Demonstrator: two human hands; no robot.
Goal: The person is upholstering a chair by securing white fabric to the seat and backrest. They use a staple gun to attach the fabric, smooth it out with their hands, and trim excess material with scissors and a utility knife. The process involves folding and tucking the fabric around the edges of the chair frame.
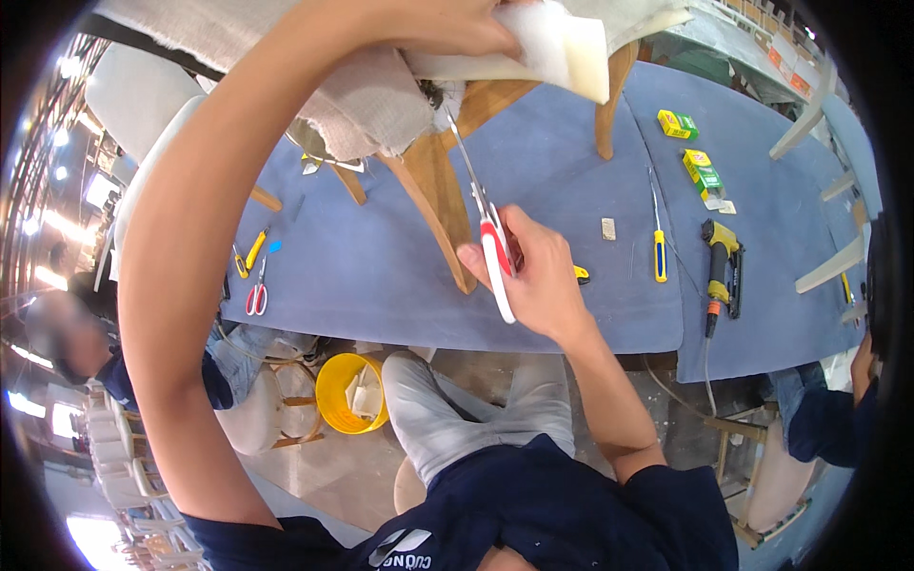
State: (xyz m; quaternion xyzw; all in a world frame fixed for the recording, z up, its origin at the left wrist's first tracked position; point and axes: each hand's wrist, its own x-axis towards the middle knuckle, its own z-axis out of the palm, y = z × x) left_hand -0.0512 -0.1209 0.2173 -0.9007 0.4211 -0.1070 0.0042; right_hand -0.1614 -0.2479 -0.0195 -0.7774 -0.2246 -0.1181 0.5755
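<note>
Red-and-white-handled scissors [497,255] are in my right hand [543,276], the fingers wrapped round the handles. Their blades point up toward the ragged edge of the covering on a wooden-legged chair [428,195]; whether they touch it I cannot tell. At the top, my left hand [462,27] grips white padding [547,43] beside a pale yellow foam layer [587,57], its fingers partly hidden. Loose beige fabric [367,105] hangs below my left forearm. Dark stuffing [431,93] shows between the fabric and the foam.
On the blue-grey table [571,314] lie a nail gun [721,271], a screwdriver [660,252], green-and-yellow boxes [703,176], a yellow cutter [256,249] and other scissors [258,297]. A yellow bucket [330,398] stands below its edge. People sit on both sides.
</note>
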